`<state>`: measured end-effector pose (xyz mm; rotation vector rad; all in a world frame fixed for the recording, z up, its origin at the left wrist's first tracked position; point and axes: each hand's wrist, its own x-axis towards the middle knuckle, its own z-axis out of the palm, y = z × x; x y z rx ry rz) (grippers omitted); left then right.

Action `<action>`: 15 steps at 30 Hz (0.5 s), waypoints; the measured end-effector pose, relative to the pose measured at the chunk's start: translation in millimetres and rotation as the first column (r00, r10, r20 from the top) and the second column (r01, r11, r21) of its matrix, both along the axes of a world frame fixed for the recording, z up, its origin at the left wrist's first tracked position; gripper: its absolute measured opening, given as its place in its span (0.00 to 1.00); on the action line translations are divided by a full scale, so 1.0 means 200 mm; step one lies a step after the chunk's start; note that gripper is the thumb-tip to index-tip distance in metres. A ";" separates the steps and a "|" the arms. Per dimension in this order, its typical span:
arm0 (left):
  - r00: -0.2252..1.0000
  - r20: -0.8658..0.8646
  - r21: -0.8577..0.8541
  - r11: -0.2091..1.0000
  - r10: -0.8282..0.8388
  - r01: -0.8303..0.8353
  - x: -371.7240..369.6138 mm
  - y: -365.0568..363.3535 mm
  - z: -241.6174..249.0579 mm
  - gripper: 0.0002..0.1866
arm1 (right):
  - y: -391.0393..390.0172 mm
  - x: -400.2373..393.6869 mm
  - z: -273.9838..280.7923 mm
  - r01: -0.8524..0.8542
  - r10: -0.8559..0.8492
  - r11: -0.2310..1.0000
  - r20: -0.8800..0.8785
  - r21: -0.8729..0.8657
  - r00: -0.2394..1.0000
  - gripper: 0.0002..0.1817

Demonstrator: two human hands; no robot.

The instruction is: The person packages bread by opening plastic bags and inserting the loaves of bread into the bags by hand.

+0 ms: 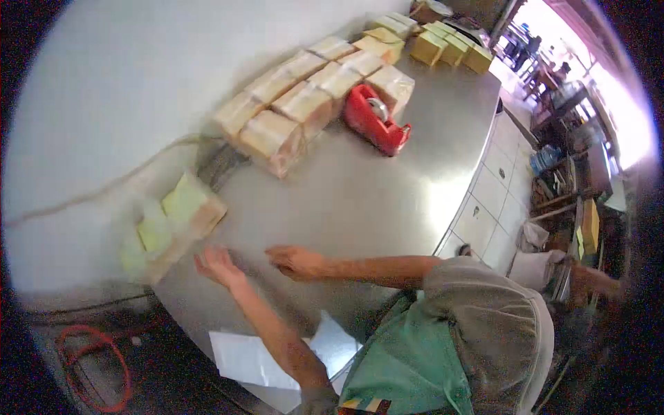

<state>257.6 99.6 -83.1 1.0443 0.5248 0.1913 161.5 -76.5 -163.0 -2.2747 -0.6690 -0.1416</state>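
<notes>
My left hand (220,266) is stretched out over the metal table (346,200), its fingers apart and nothing visible in them. Just beyond its fingertips stands a row of yellow and tan paper blocks (200,211), blurred at the left. To the right of it, my right hand (297,263) hovers above the table, fingers loosely bent and slightly blurred, with no object showing. White sheets of plastic or paper (252,357) lie by my left forearm at the table's near edge.
Plastic-wrapped blocks (304,104) line the wall side, with a red tape dispenser (370,121) beside them. More yellow blocks (453,48) stand at the far end. A red cord loop (128,377) hangs at lower left. Cluttered shelves (560,173) stand across the tiled aisle.
</notes>
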 end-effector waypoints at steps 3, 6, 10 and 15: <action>0.993 0.010 0.056 0.992 -0.117 0.116 -0.28 -0.42 0.08 0.28 | -0.31 -0.40 0.24 -0.029 0.055 0.985 -0.153 0.168 0.987 0.12; 0.953 0.002 0.154 0.941 -0.304 0.300 -0.50 -0.70 0.12 0.20 | -0.66 -0.71 0.27 0.065 -0.051 0.995 -0.169 0.078 0.984 0.14; 0.862 -0.020 0.173 0.847 -0.507 0.502 -0.78 -0.88 0.00 0.18 | -1.18 -0.84 0.41 0.640 -0.554 0.768 -0.493 0.009 0.671 0.16; 0.886 -0.194 0.212 0.864 -0.421 0.457 -1.02 -1.13 -0.01 0.15 | -2.02 -0.67 0.30 0.932 -0.913 0.363 -0.202 0.000 0.356 0.21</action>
